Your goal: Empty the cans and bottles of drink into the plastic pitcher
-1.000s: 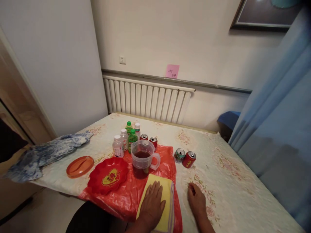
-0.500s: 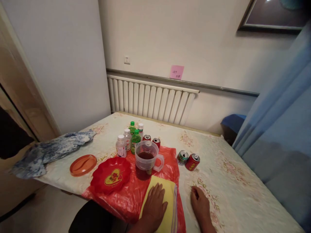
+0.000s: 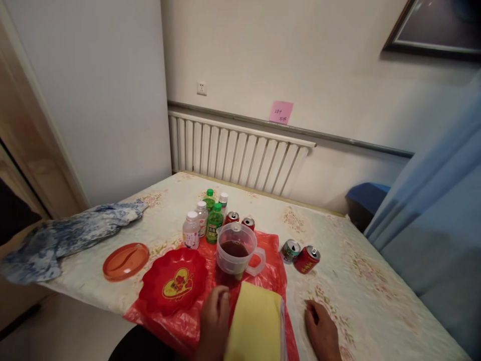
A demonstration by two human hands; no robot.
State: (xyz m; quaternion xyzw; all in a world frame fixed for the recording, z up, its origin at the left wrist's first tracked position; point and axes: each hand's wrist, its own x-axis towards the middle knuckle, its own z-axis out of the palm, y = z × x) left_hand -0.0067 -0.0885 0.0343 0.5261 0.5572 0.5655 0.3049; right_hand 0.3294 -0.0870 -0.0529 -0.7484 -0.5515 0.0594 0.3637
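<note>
My left hand (image 3: 215, 318) is just left of a folded yellow cloth (image 3: 258, 321), off its top, fingers curled together with nothing seen in them. My right hand (image 3: 321, 328) rests on the table to the right of the cloth, fingers curled, nothing visible inside. A clear plastic measuring jug (image 3: 236, 248) holding dark liquid stands beyond the cloth, its handle to the right. Left of the jug lies a red scalloped plate (image 3: 150, 286) with a yellow heart. Cloth, jug and plate are on a red plastic sheet (image 3: 272, 276).
Behind the jug cluster several bottles, including a green-capped one (image 3: 215, 224), and two red cans (image 3: 248, 222). A green can (image 3: 290, 250) and a red can (image 3: 307, 259) stand right. Left are an orange lid (image 3: 126, 261) and a blue-patterned fabric (image 3: 86, 233).
My left hand has come off the yellow cloth to its left, its flat fingers now curled. My right hand stays curled on the table. The view has shifted slightly.
</note>
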